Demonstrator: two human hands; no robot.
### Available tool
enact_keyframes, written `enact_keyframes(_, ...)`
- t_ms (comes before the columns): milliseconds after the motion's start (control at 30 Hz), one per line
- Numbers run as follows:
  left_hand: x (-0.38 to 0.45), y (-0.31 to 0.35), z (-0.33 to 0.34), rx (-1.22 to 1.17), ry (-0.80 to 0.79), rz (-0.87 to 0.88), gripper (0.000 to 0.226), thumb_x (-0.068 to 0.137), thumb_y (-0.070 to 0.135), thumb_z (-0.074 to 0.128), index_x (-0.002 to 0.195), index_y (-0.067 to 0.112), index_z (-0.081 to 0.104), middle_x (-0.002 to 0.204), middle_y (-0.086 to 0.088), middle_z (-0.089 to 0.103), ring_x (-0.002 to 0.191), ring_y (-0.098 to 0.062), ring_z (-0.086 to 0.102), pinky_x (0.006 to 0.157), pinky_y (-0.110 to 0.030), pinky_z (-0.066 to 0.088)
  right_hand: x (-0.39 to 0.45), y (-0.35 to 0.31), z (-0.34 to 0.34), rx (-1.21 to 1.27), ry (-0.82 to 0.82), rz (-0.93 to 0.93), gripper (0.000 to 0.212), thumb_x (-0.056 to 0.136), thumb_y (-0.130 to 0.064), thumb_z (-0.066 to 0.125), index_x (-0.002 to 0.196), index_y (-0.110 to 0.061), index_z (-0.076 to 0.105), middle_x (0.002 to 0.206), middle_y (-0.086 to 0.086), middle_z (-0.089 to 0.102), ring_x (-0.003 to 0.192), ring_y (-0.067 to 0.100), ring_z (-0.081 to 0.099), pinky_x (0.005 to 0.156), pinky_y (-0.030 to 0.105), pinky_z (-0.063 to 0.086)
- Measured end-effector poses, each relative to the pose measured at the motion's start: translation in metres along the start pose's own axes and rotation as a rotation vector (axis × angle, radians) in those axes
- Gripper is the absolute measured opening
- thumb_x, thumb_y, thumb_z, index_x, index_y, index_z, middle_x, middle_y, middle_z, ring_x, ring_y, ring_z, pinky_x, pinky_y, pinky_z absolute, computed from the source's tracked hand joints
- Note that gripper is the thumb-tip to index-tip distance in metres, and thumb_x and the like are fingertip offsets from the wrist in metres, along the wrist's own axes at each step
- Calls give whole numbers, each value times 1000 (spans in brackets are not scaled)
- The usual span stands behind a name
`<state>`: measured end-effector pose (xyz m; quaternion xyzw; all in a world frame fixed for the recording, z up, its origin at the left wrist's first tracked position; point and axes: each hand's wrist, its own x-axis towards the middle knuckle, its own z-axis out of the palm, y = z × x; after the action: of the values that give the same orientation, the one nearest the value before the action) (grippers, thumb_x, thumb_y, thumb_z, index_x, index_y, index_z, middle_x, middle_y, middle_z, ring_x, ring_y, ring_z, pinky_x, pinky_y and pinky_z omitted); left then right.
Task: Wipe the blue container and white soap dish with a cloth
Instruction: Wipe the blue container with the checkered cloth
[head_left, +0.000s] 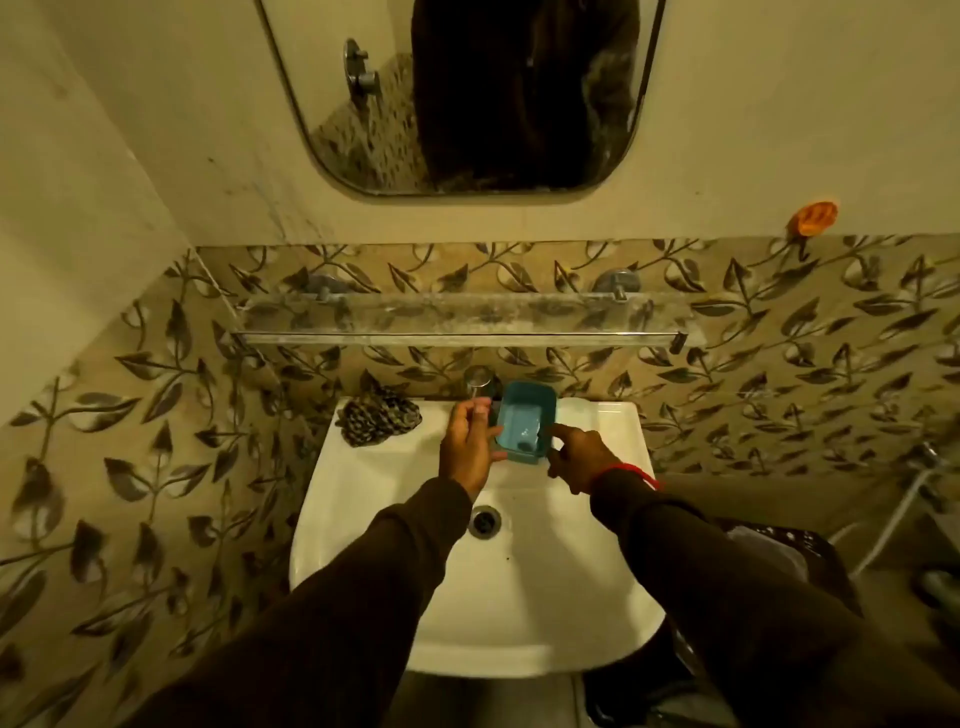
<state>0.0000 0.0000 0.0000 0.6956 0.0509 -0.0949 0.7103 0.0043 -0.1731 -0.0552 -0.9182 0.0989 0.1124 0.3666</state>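
Observation:
A blue rectangular container (524, 428) is tilted with its open side toward me, above the back of the white sink (395, 545), just below the tap. My left hand (467, 447) grips its left edge with thumb and fingers. My right hand (579, 457) pinches its right edge with index finger and thumb. A crumpled patterned cloth (376, 418) lies on the sink's back left corner, apart from both hands. No white soap dish is in view.
A chrome tap (480, 382) sticks out of the leaf-patterned tiles behind the container. A glass shelf (457, 317) runs above it, under a mirror (467, 93). The drain (484, 521) lies between my forearms. A dark basket (779, 551) stands right of the sink.

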Motion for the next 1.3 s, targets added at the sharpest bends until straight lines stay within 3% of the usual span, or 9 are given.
enact_keyframes(100,-2,-4,-1,45,27,-25,37,108,35,35,136,15,47,132,-3,55,114,-29,65,75,-37,59,5,-2,12,-106,-44,64,48,93,-25,53,140,-30,40,120,14,58,86,26,66,65,37,60)
enact_keyframes(200,-4,-11,-5,92,30,-2,32,107,36,36,129,19,51,121,-3,64,95,-24,70,66,-34,58,7,-6,27,-174,-28,90,43,93,-26,54,135,-24,47,121,14,58,91,27,65,79,41,59)
enact_keyframes(333,-4,-14,-16,111,63,12,25,108,33,35,117,26,57,110,1,68,86,-20,68,60,-29,54,13,-3,34,-301,21,75,32,91,-21,59,122,-16,58,110,13,62,87,26,64,77,40,59)
enact_keyframes(533,-1,-16,-28,109,164,62,24,107,29,38,111,23,61,99,10,66,79,-15,63,51,-16,48,-15,1,14,-394,104,-86,28,93,-23,57,120,-22,61,115,13,67,94,27,65,78,34,56)
enact_keyframes(733,-3,-19,-25,35,120,-69,34,106,42,38,125,21,54,122,-8,63,98,-23,64,75,-39,56,-62,-7,-20,-315,110,-306,28,94,-23,55,120,-21,64,121,10,67,106,29,64,87,35,54)
enact_keyframes(933,-17,-11,-30,-623,-179,-400,85,85,85,25,122,22,69,123,-18,72,109,-38,69,88,-54,58,-98,-38,-22,-242,38,-584,20,91,-23,58,108,-22,69,107,2,73,95,18,68,81,27,55)
enact_keyframes(1033,-22,-12,-52,-827,-110,-383,89,82,86,34,130,18,65,126,-22,70,109,-41,68,81,-53,59,-98,-67,-13,-245,-48,-693,23,90,-22,53,110,-23,65,101,1,73,89,15,67,78,27,56)
enact_keyframes(1167,-23,-16,-94,-901,18,-295,85,82,85,36,124,20,70,112,-18,76,95,-38,74,72,-50,61,-85,-101,-4,-206,-139,-690,53,82,-15,40,129,-38,38,97,-12,65,77,9,62,69,26,55)
enact_keyframes(1300,-21,-15,-149,-868,164,-232,74,87,81,33,118,26,72,109,-10,78,93,-32,74,72,-46,61,-48,-142,15,19,10,-705,41,85,-8,42,122,-25,47,82,-5,63,71,10,59,66,31,55)
